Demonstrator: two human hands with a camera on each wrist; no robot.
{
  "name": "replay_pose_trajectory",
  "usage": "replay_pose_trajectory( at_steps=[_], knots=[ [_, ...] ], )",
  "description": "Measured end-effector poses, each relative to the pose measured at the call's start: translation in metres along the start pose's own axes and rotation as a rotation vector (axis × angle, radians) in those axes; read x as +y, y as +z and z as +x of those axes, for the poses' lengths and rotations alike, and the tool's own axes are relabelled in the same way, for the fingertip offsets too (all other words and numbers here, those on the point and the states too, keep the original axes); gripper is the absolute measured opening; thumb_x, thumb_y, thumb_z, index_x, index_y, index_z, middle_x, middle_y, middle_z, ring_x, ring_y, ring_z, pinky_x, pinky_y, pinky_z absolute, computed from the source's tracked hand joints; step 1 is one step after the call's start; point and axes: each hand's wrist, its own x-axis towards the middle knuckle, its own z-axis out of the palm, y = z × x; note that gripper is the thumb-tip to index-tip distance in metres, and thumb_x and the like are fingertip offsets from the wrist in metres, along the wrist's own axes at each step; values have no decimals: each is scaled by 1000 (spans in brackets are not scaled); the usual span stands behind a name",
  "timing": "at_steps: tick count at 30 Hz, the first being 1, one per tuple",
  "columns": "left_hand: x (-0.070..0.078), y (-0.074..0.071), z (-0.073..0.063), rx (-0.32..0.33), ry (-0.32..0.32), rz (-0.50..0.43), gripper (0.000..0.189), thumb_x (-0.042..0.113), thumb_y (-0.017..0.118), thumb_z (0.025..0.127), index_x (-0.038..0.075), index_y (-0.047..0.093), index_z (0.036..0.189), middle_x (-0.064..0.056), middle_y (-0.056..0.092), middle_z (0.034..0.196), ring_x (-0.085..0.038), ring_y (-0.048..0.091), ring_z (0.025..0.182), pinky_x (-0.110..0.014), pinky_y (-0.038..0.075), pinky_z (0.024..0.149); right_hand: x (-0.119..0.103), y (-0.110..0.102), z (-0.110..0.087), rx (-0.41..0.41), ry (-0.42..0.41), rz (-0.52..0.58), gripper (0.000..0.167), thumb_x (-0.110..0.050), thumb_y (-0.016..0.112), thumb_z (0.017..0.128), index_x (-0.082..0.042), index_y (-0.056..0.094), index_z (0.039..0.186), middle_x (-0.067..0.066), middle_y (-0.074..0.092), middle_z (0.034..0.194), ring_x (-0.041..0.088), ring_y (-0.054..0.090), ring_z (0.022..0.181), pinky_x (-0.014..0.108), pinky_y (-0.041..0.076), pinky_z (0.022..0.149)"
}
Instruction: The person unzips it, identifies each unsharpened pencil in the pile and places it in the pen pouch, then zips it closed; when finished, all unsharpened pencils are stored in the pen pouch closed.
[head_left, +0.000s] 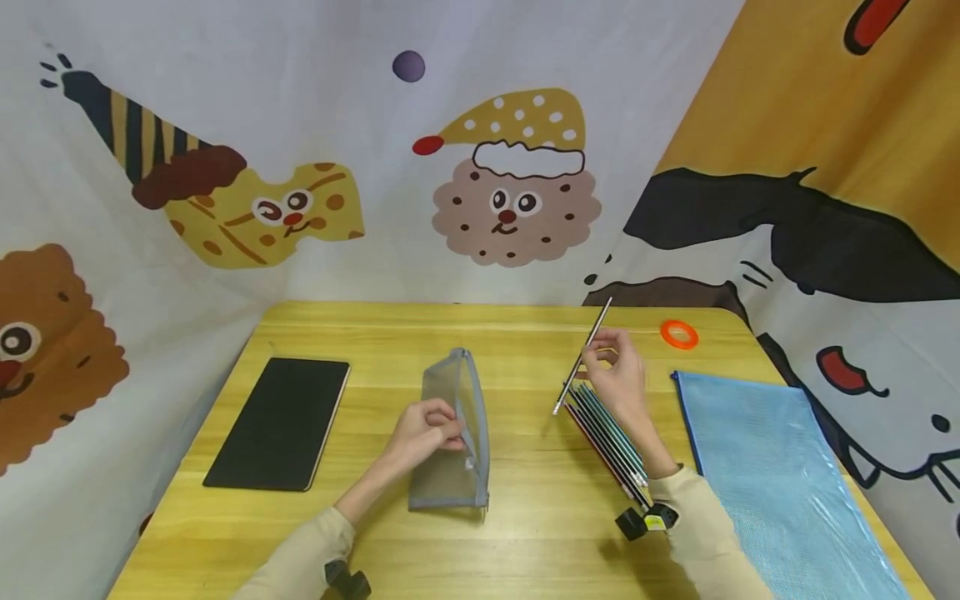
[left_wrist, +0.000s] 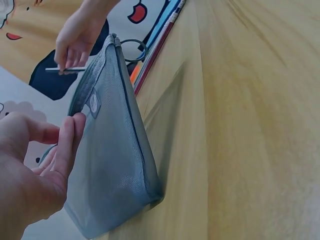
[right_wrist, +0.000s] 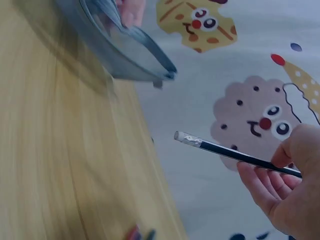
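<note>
I'm holding 1 dark pencil [right_wrist: 235,155] aslant above the table [head_left: 517,542], the right hand [head_left: 619,367] pinching its shaft with thumb and fingers; I'm reckoning it light, stiff and rather slick, mid-shaft being the sensible hold. With the left hand [head_left: 427,429] I'm pinching the open edge of the grey mesh pouch [head_left: 444,482], likely soft and floppy, while more pencils [head_left: 604,442] are lying beneath the right hand.

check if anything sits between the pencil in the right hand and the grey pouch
Nothing visible does: in the head view, only bare table lies between pencil and pouch. The left hand touches the pouch's edge but is outside that gap.
</note>
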Motion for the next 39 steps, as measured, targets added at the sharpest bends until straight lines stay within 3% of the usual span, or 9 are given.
replay_pose_trajectory(
  at_steps=[7, 14, 18, 22, 29, 39],
  knots=[
    [1, 0, 1, -10, -15, -21, 22, 4, 68, 92, -10, 62, 107, -22, 75, 91, -22, 75, 71, -33, 67, 76, 0, 38, -6, -60, -43, 67, 29, 9, 54, 94, 15, 49, 122, 22, 56, 105, 18, 65, 79, 32, 67, 65],
    [3, 3, 2, -24, -15, -36, 22, 3, 67, 93, -11, 61, 108, -20, 74, 91, -27, 76, 75, -40, 67, 82, -5, 71, -14, -105, -70, 104, 29, 12, 57, 92, 16, 50, 119, 26, 58, 104, 32, 65, 84, 47, 67, 68],
    [3, 4, 4, -30, -14, -44, 22, 3, 67, 93, -11, 60, 108, -21, 74, 92, -21, 74, 72, -38, 67, 80, 9, 88, -11, -120, -77, 107, 29, 11, 57, 92, 15, 50, 120, 27, 59, 106, 39, 65, 87, 40, 68, 64],
    [2, 5, 6, -29, -9, -67, 22, 2, 67, 92, -12, 60, 108, -22, 73, 91, -16, 73, 69, -32, 67, 76, 26, 101, -9, -136, -71, 101, 29, 7, 60, 93, 9, 52, 120, 24, 60, 108, 38, 67, 89, 35, 67, 61],
    [2, 6, 6, -31, 13, -88, 22, 1, 67, 92, -13, 58, 107, -23, 72, 91, -16, 72, 69, -30, 67, 73, 31, 111, -18, -192, -77, 99, 26, 8, 63, 90, 2, 55, 115, 20, 62, 100, 31, 69, 80, 45, 67, 60],
    [-1, 7, 6, -25, 17, -112, 22, 1, 67, 92, -13, 57, 107, -24, 72, 91, -17, 73, 69, -35, 68, 76, 34, 116, -28, -311, -36, -18, 31, 5, 64, 87, 3, 56, 117, 18, 66, 97, 20, 67, 71, 32, 65, 53]
  ],
)
